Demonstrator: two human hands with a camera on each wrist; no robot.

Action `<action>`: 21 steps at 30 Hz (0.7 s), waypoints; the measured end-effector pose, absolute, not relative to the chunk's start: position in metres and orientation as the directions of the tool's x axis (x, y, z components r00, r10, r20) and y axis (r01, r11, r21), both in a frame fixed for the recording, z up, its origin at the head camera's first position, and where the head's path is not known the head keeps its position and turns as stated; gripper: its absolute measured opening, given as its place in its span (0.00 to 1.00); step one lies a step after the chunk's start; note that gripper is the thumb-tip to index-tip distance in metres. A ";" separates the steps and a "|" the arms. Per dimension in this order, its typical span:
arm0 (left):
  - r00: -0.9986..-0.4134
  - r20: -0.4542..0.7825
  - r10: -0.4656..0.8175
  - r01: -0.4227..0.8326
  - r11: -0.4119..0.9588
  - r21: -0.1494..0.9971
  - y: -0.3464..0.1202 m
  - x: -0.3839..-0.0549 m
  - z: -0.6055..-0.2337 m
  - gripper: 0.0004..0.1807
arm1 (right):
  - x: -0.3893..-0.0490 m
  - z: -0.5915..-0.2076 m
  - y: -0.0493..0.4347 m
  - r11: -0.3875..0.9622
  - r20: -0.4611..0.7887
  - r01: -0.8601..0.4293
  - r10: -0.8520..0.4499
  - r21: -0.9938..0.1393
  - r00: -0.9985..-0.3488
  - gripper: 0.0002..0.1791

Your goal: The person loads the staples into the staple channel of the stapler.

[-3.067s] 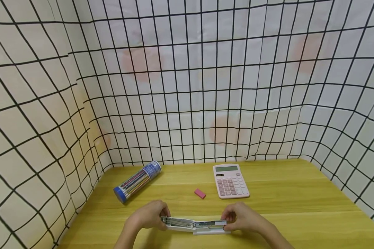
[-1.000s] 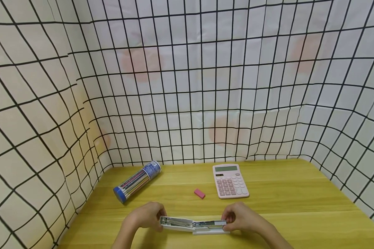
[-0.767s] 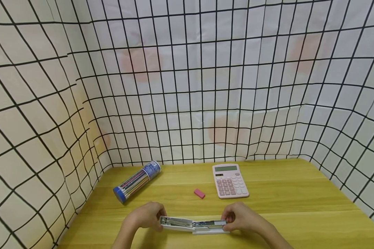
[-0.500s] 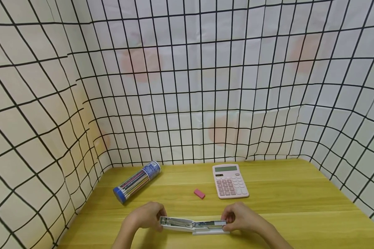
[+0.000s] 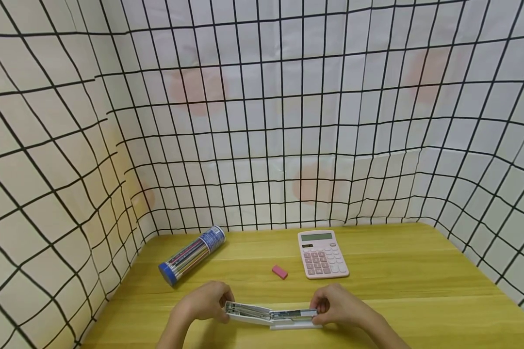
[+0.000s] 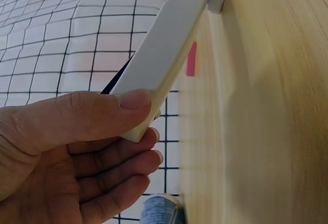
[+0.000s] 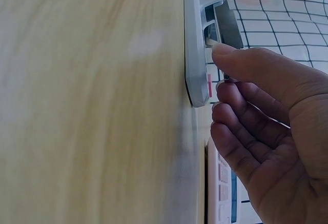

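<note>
A white stapler (image 5: 250,319) is spread wide at its hinge in the head view, its metal inside facing up. My left hand (image 5: 206,301) pinches the far end of its cover, tilted up off the table. In the left wrist view the thumb of my left hand (image 6: 97,142) presses on the cover's smooth white outside (image 6: 164,39). My right hand (image 5: 342,305) pinches the end of the metal staple channel over the base. The right wrist view shows the stapler base (image 7: 195,65) low along the table, below the thumb and forefinger of my right hand (image 7: 271,116).
Behind the stapler lies a small pink eraser (image 5: 279,272). A pink calculator (image 5: 325,261) is to its right, and a clear tube of pencils (image 5: 191,257) with a blue end lies at the left. Gridded cloth (image 5: 266,145) walls in the wooden table (image 5: 419,281).
My left hand has risen very slightly with the cover end since half a second ago. My right hand, the eraser, calculator and tube have stayed in place.
</note>
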State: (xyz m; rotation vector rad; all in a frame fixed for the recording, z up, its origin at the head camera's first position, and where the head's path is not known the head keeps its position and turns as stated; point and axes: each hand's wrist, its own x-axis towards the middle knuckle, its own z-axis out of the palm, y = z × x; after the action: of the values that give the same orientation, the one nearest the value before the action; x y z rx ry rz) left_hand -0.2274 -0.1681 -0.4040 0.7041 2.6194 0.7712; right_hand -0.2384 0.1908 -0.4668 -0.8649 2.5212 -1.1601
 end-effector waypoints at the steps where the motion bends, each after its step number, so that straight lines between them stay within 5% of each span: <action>1: -0.827 -0.157 0.540 0.368 0.731 0.575 -0.168 -0.227 -0.404 0.14 | -0.238 -0.467 0.191 0.512 0.033 -0.416 -0.601 -0.752 -0.799 0.10; 21: -0.828 -0.069 0.556 0.419 0.696 0.583 -0.167 -0.225 -0.400 0.14 | -0.239 -0.470 0.191 0.510 0.037 -0.420 -0.603 -0.751 -0.797 0.10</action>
State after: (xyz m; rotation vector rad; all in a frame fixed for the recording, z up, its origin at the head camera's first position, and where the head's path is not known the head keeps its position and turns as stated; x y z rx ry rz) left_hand -0.2246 -0.1666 -0.3997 0.7798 2.6665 0.8285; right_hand -0.2392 0.1908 -0.4696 -0.8704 2.5231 -1.1605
